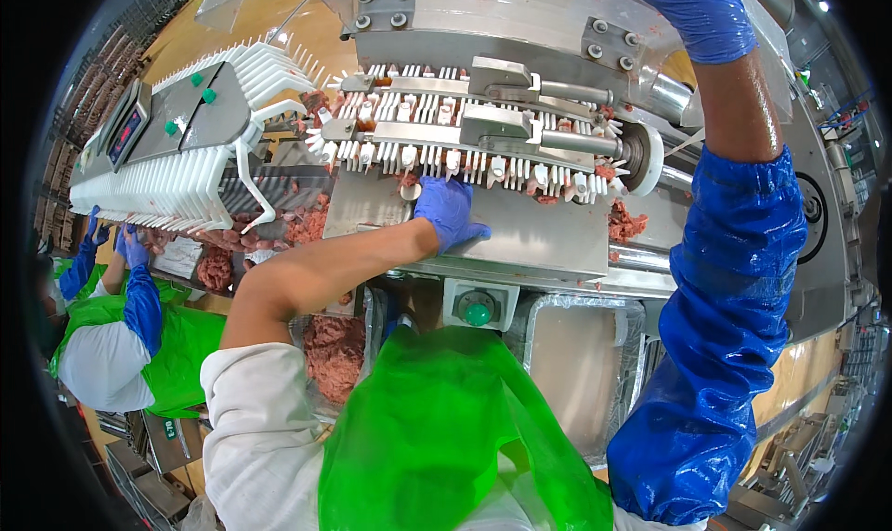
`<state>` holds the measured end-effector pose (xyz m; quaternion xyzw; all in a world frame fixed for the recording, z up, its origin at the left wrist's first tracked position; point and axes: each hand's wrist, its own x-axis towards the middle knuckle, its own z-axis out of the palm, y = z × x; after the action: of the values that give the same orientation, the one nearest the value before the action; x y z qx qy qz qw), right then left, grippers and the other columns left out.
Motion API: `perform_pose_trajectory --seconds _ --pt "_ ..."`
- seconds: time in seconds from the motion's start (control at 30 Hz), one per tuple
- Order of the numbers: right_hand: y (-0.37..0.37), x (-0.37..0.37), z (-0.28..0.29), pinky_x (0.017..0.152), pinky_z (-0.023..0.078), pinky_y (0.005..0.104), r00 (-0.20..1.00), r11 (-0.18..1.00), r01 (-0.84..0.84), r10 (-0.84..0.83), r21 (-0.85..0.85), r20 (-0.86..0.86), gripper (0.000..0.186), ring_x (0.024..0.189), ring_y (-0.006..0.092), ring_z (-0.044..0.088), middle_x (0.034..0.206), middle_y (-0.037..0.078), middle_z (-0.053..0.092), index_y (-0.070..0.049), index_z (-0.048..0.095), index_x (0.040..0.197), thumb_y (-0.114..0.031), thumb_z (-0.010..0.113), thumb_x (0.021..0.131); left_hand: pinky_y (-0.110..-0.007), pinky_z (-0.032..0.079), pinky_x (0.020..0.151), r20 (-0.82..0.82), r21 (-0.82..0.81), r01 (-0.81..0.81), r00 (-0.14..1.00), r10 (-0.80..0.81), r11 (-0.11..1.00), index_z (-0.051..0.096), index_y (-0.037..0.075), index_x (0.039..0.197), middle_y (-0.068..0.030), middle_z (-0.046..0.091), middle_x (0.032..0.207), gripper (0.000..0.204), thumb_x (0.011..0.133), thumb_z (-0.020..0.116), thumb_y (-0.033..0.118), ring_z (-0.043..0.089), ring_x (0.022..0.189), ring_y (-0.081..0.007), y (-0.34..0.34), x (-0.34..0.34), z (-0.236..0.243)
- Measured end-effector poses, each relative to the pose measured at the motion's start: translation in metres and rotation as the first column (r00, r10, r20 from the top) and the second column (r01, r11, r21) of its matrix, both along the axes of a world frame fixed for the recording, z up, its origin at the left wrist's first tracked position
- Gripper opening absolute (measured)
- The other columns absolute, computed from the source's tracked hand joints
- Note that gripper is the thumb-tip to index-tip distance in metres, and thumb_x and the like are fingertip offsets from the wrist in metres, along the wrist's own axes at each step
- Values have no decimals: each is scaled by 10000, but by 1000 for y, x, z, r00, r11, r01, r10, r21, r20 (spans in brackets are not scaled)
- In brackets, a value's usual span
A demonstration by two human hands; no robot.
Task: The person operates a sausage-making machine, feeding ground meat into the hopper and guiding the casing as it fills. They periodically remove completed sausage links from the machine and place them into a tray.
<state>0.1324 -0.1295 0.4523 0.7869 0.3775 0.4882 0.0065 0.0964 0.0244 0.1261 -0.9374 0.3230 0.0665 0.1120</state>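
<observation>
My left hand (451, 217), in a purple glove, rests on the smooth metal plate (544, 234) of a machine. Its thumb is stretched out to the right, and its fingertips reach the lower edge of the white toothed roller assembly (465, 131). Beside those fingers is a small round whitish piece (410, 193), which I cannot identify. My right hand (695, 15), also gloved, is raised at the top right by the machine's clear cover (776, 39). Its fingers run past the picture's edge, so their grip is hidden. Bits of ground meat (626, 222) cling around the rollers.
Left of the rollers stands a white slatted conveyor guard (186, 196) with a small display. A tub of ground meat (334, 359) and a lined metal tray (576, 364) flank my green apron. Between them sits a green button (478, 310). A co-worker (139, 345) handles meat at lower left.
</observation>
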Motion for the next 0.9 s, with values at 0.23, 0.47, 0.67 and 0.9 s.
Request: perform_pose_trajectory --seconds 0.23,0.47,0.67,0.9 --pt "2 -3 7 600 508 341 951 962 271 -270 -12 -148 300 592 224 626 747 69 686 -188 748 965 -370 510 976 -422 469 640 92 -336 354 935 -344 873 610 -9 993 -179 629 879 353 848 608 313 612 771 -320 10 -17 -8" --pt "4 6 3 633 537 319 976 974 205 -196 -100 92 329 639 185 641 801 19 694 -202 736 994 -391 467 999 -554 330 1035 45 -642 10 999 25 767 431 -74 1339 -299 503 1267 792 860 573 541 437 1212 -464 -41 -34 -30" --pt "1 -24 3 615 543 373 957 972 230 -234 -45 -173 437 632 221 647 704 74 655 -112 705 895 -460 459 993 -559 216 1117 183 -739 207 977 -106 642 352 -122 1378 -312 380 1393 907 840 575 573 363 1285 -471 -129 -39 -61" --pt "9 -28 -3 534 528 357 911 953 290 -301 -83 -283 398 578 177 629 640 58 636 -121 714 860 -457 526 961 -495 273 1142 -257 -878 -479 486 -836 -9 372 -54 1393 -285 377 1428 762 863 616 436 361 1345 -406 -260 -61 -73"
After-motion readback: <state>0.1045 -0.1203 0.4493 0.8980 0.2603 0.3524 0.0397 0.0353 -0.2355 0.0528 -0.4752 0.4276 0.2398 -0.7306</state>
